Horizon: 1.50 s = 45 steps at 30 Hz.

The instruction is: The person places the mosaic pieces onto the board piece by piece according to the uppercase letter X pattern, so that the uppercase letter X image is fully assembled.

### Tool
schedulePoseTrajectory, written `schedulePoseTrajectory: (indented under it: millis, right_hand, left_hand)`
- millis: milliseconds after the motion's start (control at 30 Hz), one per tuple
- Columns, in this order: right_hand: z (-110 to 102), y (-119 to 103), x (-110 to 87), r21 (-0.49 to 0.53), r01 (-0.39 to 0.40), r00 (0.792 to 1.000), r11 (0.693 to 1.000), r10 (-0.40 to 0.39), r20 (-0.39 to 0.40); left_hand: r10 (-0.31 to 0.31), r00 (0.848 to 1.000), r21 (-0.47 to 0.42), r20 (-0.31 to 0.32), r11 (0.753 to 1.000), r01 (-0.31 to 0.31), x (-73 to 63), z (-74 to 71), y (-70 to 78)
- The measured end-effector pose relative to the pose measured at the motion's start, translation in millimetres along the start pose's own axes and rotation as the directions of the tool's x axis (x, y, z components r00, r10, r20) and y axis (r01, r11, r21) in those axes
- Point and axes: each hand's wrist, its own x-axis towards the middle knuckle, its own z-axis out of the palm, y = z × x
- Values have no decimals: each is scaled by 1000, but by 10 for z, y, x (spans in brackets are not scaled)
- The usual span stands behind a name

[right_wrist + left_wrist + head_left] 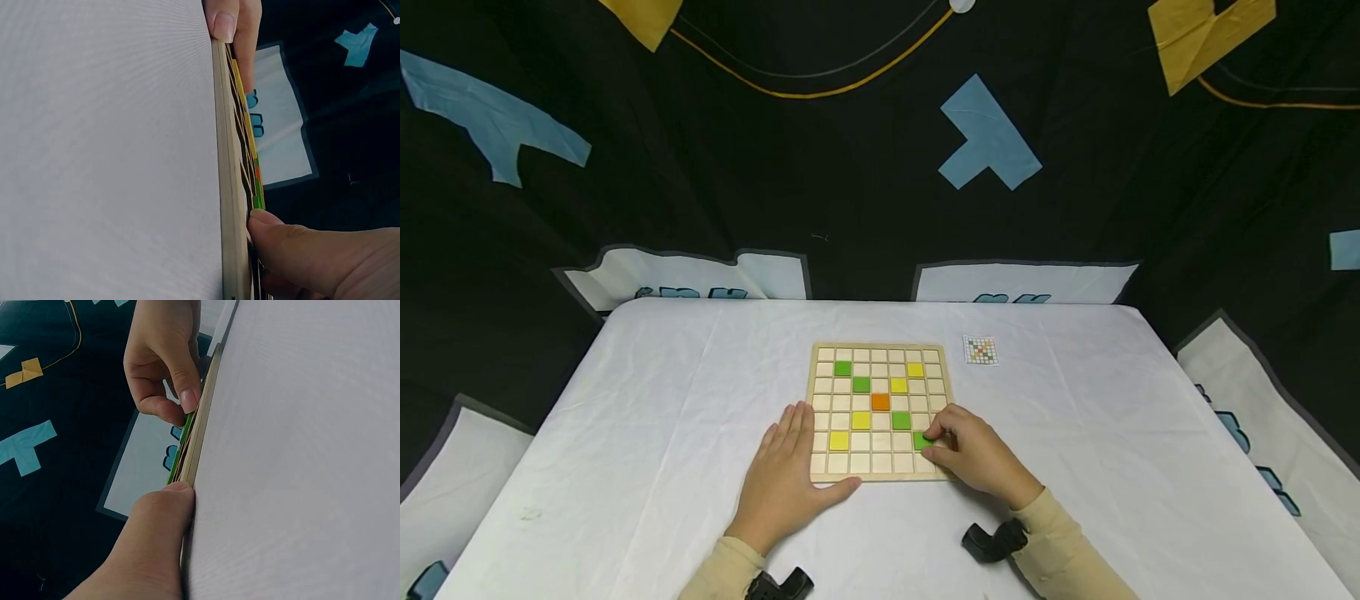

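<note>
A square wooden grid board (880, 477) lies flat, its cells filled with pale tiles. Coloured squares form a diagonal cross on it, with an orange tile (880, 402) at the centre. Yellow tiles, such as one yellow tile (838, 441) at lower left, make one diagonal, green ones the other. My left hand (786, 483) rests along the board's left side, fingers straight, thumb against the front edge. At the lower right, thumb and index finger of my right hand (977, 454) pinch a green tile (921, 441) at its cell; the fingertips partly cover it.
A small printed card (981, 351) showing a similar coloured grid lies beyond the board's far right corner. White cloth (625, 417) covers the table. Behind it hangs a black curtain (850, 183) with blue and yellow shapes. Black wrist cameras (996, 542) sit at both cuffs.
</note>
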Motion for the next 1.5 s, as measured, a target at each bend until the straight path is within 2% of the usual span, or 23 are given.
schedulePoseTrajectory:
  millis: [500, 833, 1100, 1500]
  right_hand:
    - [6, -17, 7, -6, 10, 1000, 1000, -10, -5]
    - [1, -25, 14, -51, 22, 1000, 998, -23, -17]
    - [0, -68, 37, -121, 32, 997, 992, -41, -71]
    - [-4, -112, 26, -138, 39, 989, 990, -58, -136]
  left_hand:
    - [-8, 1000, -1, -1, 1000, 8, 12, 13, -25]
    - [-1, 1000, -2, 2, 1000, 1, 26, 9, -19]
    - [-2, 1000, -5, 3, 1000, 2, 51, 21, -24]
    - [4, 1000, 6, -13, 1000, -4, 62, 23, -22]
